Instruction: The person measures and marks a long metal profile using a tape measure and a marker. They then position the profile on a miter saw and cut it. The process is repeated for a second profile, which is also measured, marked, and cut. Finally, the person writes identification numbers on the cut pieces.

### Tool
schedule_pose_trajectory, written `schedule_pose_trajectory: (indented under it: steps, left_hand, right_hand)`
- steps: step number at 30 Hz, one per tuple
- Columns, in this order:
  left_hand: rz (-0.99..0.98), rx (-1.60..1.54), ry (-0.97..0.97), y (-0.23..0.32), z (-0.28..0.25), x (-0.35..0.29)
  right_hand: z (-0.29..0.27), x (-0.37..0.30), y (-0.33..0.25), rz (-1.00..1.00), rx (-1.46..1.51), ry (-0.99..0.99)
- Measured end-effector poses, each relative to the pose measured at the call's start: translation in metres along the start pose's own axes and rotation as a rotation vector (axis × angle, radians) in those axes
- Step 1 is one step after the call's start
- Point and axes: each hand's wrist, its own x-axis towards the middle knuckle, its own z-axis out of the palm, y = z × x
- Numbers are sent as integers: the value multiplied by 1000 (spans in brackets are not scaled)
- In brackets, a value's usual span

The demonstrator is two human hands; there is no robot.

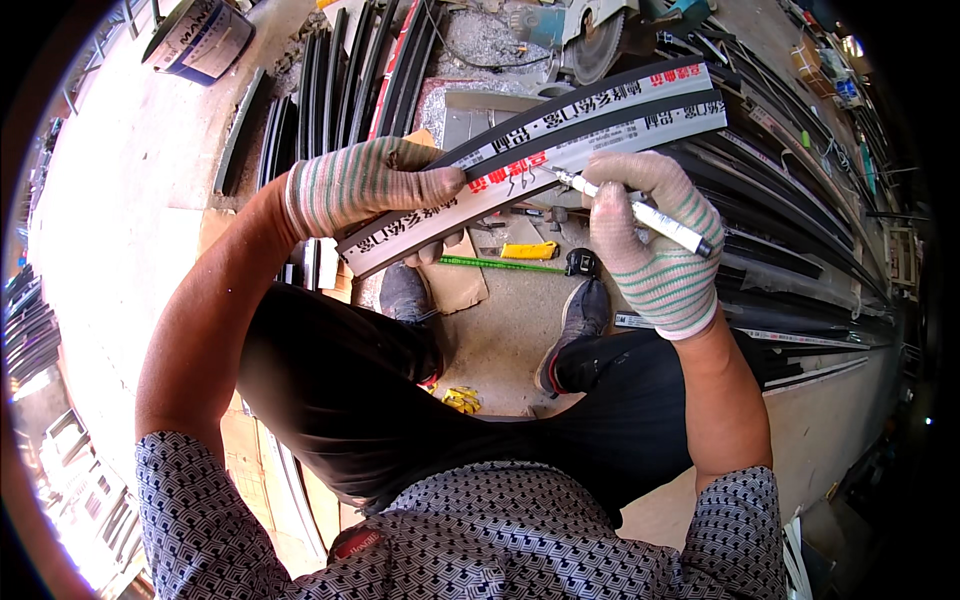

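Observation:
My left hand [375, 185], in a striped knit glove, is closed round the left part of a dark window-frame profile [620, 128]. Two printed white film bands run along it; I cannot tell whether it is one piece or two side by side. My right hand [650, 235], gloved alike, grips a white marker pen [655, 222] with a black end. The pen's tip is at the lower film band, beside small handwritten marks [522, 182]. On the floor below lie a yellow utility knife [530, 250] and a black tape measure [580, 262] with its green blade [500, 264] drawn out.
A circular saw blade [597, 48] stands on a machine beyond the profile. Dark profiles lie bundled at far left [345, 85] and in a long stack on the right [780, 220]. A paint bucket [200, 42] stands at far left. Yellow gloves [461, 400] lie between my feet.

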Motion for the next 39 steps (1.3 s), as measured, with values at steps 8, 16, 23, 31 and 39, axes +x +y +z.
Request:
schedule_pose_trajectory:
  steps: [8,16,23,31,39]
  left_hand:
    - [-30,90,17,1,0,1]
    - [-63,212,17,-2,-1,2]
    - [-67,122,10,-1,0,0]
    - [-62,60,-15,1,2,-2]
    - [-42,212,31,-5,-2,0]
  right_hand:
    - [-4,-4,1,21,161,81]
    - [-8,4,18,-195,-218,35]
    - [-10,3,12,-209,-237,-17]
    - [-11,0,7,-72,-21,-29]
    - [-4,-3,-1,88,198,1]
